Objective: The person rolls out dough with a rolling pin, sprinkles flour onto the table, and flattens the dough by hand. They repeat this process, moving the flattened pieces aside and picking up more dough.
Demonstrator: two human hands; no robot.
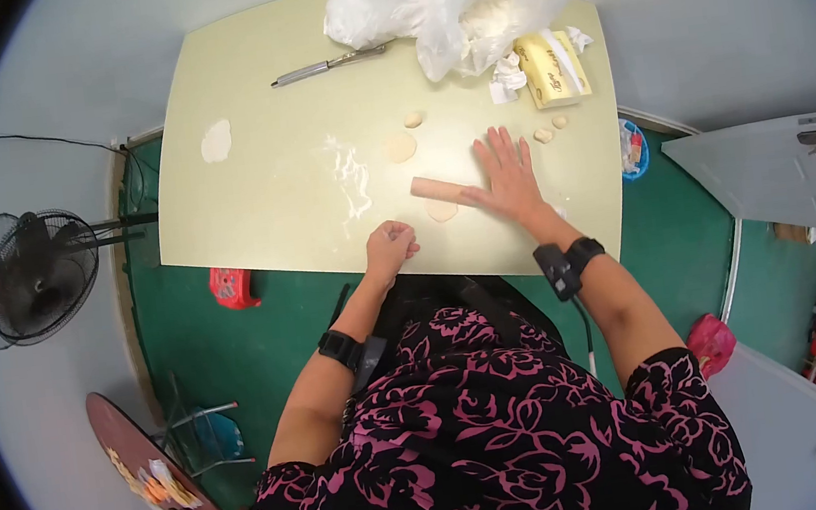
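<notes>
My right hand [505, 175] lies flat, fingers spread, on the right end of a wooden rolling pin [438, 189] that rests over a flattened dough piece [442, 211] near the table's front edge. My left hand [390, 246] is curled into a loose fist on the table [252, 212] just left of that dough; whether it pinches the dough's edge I cannot tell. A rolled dough round [401, 147] and a small dough ball [413, 119] lie further back. Two more dough balls [550, 129] sit to the right.
A knife [326, 65] and white plastic bags [445, 4] lie at the table's far edge, with a yellow tissue pack [555, 67]. A flour pile [216, 141] sits at the left. A fan [28, 278] stands on the floor left, beside a red stool [232, 286].
</notes>
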